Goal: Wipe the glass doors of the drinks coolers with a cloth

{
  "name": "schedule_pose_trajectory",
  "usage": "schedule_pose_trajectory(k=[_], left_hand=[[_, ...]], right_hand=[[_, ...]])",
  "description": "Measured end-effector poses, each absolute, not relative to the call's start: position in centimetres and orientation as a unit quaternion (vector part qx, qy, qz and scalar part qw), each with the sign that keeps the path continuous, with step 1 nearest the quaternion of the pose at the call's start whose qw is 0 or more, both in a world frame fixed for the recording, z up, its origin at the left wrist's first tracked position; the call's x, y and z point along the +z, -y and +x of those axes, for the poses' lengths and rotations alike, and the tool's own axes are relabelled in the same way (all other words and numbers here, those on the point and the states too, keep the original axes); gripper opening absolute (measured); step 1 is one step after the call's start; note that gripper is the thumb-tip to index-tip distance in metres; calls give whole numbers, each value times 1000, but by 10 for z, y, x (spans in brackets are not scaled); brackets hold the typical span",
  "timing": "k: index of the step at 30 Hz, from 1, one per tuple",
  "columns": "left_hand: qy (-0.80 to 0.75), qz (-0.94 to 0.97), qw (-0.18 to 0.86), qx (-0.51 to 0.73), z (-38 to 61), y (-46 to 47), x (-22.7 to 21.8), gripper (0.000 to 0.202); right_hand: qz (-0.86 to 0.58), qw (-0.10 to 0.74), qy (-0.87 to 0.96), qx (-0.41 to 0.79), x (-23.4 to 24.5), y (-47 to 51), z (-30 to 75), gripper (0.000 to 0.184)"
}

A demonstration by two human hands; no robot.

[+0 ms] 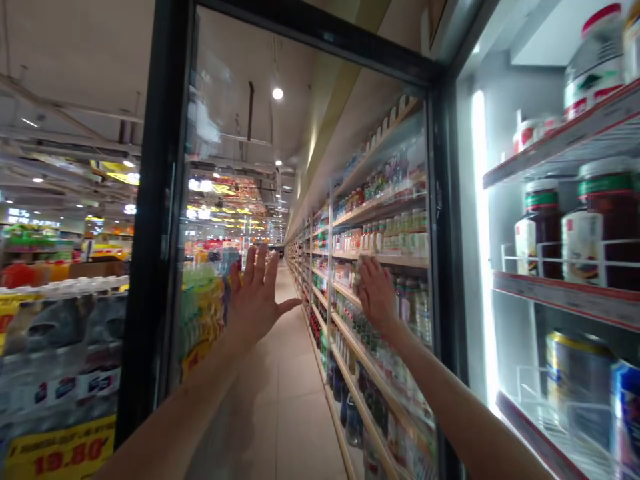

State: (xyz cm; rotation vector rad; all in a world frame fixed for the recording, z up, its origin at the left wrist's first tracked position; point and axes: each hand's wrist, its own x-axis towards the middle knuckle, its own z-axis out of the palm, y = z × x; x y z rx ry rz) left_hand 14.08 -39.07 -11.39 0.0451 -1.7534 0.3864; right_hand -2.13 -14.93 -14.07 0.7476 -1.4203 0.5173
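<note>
A glass door (310, 133) with a black frame stands open in front of me. My left hand (255, 290) is spread flat against the glass, fingers apart and thumb pointing right, with nothing in it. Further right, my right hand (379, 293) is pressed to the same pane, its fingers close together over a pale cloth (367, 256). Only a thin edge of the cloth shows past the fingers; the rest is hidden beneath them. Shelves of bottles show in and through the glass behind both hands.
At right is the lit cooler inside, with dark bottles (537, 227) and a can (575, 373) on wire-fronted shelves. Shrink-wrapped water bottles (65, 360) are stacked at left behind a yellow price sign (60, 447). A tiled aisle floor (275, 407) appears through the pane.
</note>
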Motion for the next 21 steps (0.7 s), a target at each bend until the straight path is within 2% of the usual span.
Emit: schedule_pose_trajectory(k=[6, 8, 12, 14, 16, 19, 21], left_hand=[[759, 31, 632, 153, 136, 384, -128, 86], [757, 31, 636, 149, 134, 383, -129, 85], [756, 25, 638, 147, 136, 388, -128, 85], [765, 19, 624, 158, 142, 392, -130, 84], [781, 13, 598, 179, 151, 397, -137, 83], [798, 17, 567, 204, 160, 401, -154, 84], [799, 26, 562, 211, 162, 403, -162, 86]], right_hand=[[121, 689, 595, 396, -131, 109, -42, 51], [167, 690, 599, 371, -132, 132, -28, 51], [356, 666, 614, 229, -150, 201, 14, 44], [393, 660, 612, 189, -154, 209, 19, 44], [350, 669, 617, 221, -151, 197, 10, 48], [221, 681, 615, 330, -139, 180, -2, 50], [199, 684, 607, 353, -136, 192, 6, 51]])
